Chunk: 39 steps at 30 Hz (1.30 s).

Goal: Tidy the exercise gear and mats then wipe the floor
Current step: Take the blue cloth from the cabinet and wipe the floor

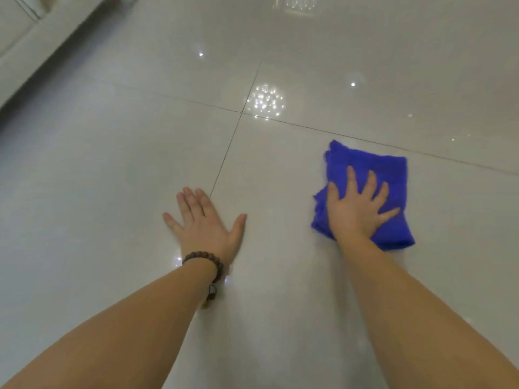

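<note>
Blue cloth [373,175] lies under the right hand [355,211] — fingers [351,178] spread flat, pressing it.

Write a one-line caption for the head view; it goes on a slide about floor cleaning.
Right hand presses a blue cloth flat on the glossy tiled floor; left hand braces beside it.

No text, label, brand, number or sign can be read anywhere in this view.
</note>
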Motion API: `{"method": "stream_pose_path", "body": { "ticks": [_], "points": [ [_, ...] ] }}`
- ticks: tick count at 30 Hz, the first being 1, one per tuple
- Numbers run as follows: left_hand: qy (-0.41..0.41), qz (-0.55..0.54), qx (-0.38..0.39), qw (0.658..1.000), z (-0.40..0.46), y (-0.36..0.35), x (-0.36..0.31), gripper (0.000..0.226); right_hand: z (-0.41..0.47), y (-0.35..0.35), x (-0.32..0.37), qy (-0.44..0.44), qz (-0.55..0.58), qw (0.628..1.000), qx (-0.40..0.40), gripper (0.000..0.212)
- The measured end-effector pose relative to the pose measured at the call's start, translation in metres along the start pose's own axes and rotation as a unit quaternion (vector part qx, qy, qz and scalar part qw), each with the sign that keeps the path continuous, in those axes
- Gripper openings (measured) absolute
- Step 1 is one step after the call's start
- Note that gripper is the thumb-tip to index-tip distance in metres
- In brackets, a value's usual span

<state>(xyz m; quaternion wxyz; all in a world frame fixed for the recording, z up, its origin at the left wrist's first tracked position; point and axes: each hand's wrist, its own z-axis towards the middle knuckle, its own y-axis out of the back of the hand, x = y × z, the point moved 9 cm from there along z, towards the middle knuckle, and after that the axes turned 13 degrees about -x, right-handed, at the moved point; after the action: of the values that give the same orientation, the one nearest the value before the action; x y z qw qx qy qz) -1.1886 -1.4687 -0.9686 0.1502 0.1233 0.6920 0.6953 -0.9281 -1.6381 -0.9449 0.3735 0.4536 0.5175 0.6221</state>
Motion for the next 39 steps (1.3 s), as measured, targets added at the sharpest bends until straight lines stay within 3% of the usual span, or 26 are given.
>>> {"method": "stream_pose_path", "body": {
  "ticks": [1, 3, 5, 7, 10, 12, 14, 17, 19, 21, 23, 25, 26, 31, 35, 39],
  "points": [
    [0.000, -0.005, -0.003, 1.000, 0.001, 0.000, 0.000, 0.101, -0.019, -0.011, 0.061, 0.101, 0.010, 0.995, 0.010, 0.058],
    [0.005, -0.009, 0.000, 1.000, 0.003, -0.001, 0.001, 0.097, -0.069, -0.030, 0.157, 0.322, 0.023, 0.945, 0.056, 0.056],
    [0.007, -0.013, 0.006, 1.000, 0.002, -0.001, 0.002, 0.096, -0.064, -0.033, 0.179, 0.437, 0.001, 0.896, 0.081, 0.055],
    [0.010, -0.015, 0.010, 1.000, 0.002, 0.000, 0.003, 0.098, -0.003, -0.029, 0.153, 0.393, 0.001, 0.919, 0.023, 0.055],
    [0.008, -0.019, 0.023, 1.000, 0.001, 0.000, 0.003, 0.099, 0.085, -0.028, 0.100, 0.150, 0.006, 0.989, 0.014, 0.055],
    [0.005, -0.030, 0.025, 0.999, 0.002, 0.000, 0.003, 0.099, 0.089, -0.030, 0.118, 0.070, 0.007, 0.997, 0.013, 0.055],
    [0.004, -0.029, 0.027, 0.999, 0.003, 0.000, 0.003, 0.099, 0.045, -0.036, 0.185, 0.180, 0.012, 0.983, 0.028, 0.054],
    [0.003, -0.040, 0.026, 0.999, 0.003, 0.002, 0.001, 0.098, -0.076, -0.047, 0.264, 0.456, 0.029, 0.887, 0.069, 0.052],
    [0.012, -0.043, 0.021, 0.999, 0.004, 0.002, 0.003, 0.102, -0.088, -0.046, 0.260, 0.509, 0.023, 0.858, 0.067, 0.051],
    [0.012, -0.045, 0.035, 0.998, 0.002, 0.001, 0.003, 0.106, -0.044, -0.040, 0.209, 0.431, 0.014, 0.902, 0.035, 0.050],
    [0.006, -0.038, 0.038, 0.999, 0.001, -0.001, 0.003, 0.106, 0.003, -0.030, 0.133, 0.290, 0.007, 0.957, 0.008, 0.051],
    [0.007, -0.040, 0.035, 0.999, 0.001, 0.001, 0.003, 0.106, 0.002, -0.019, 0.079, 0.177, 0.011, 0.984, -0.006, 0.051],
    [0.007, -0.041, 0.034, 0.999, 0.001, 0.001, 0.003, 0.106, -0.017, -0.017, 0.072, 0.167, 0.006, 0.986, -0.016, 0.051],
    [0.007, -0.040, 0.033, 0.999, 0.001, 0.000, 0.002, 0.106, -0.119, -0.015, 0.083, 0.328, -0.002, 0.945, -0.012, 0.055],
    [0.008, -0.028, 0.028, 0.999, -0.001, 0.002, 0.005, 0.108, -0.113, -0.009, 0.041, 0.291, -0.012, 0.956, -0.021, 0.058],
    [-0.006, -0.076, 0.053, 0.996, -0.003, 0.011, 0.008, 0.105, -0.111, -0.012, 0.042, 0.283, -0.022, 0.959, 0.005, 0.056]
  ]
}}
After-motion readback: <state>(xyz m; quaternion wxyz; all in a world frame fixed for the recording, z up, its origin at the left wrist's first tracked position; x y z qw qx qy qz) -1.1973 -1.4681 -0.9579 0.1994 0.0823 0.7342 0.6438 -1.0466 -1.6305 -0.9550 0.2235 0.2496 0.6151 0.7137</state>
